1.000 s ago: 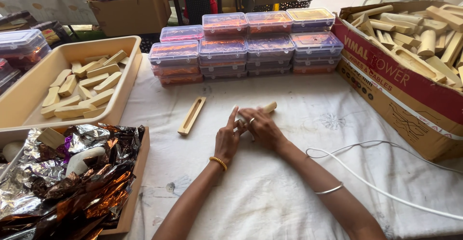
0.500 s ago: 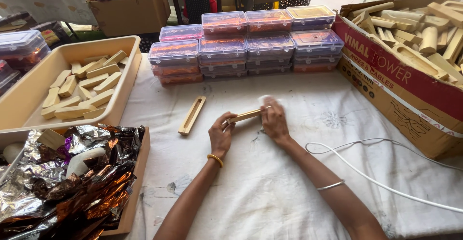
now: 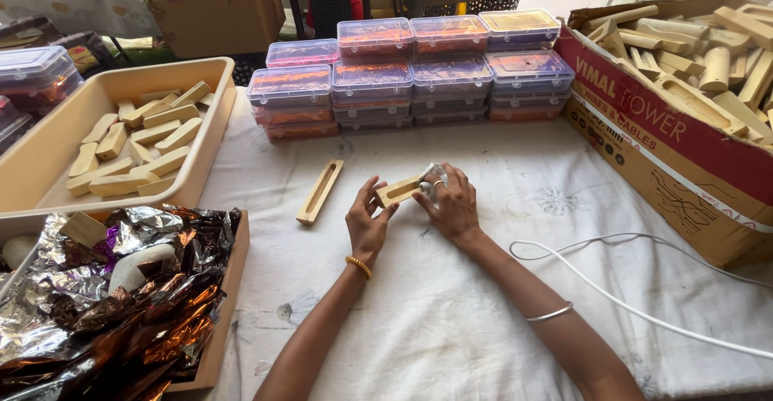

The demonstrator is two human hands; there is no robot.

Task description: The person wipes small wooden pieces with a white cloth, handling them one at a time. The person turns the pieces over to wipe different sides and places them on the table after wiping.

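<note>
Since a second ago: wooden block [image 3: 397, 191] lifted off the tabletop [image 3: 451, 320] and turned sideways, now at centre frame, pinched at its near end by the left hand [image 3: 366, 225], fingers closed on it, and gripped at the far end by the right hand [image 3: 451, 204], also closed around it together with something small and white, too hidden to name. Looks like mid-handling, the piece held up between both hands rather than resting. Slotted wooden strip [image 3: 320, 191] unmoved just left of the hands. Upper left: beige tray [image 3: 40, 159] with loose wooden blocks. Lower left: wooden tray [image 3: 225, 304] heaped with crumpled foil. Top centre: stacked clear plastic boxes [image 3: 411, 71] with orange contents. Right edge: cardboard box [image 3: 668, 151] full of wooden pieces. White cable [image 3: 644, 312] across the cloth at lower right.
</note>
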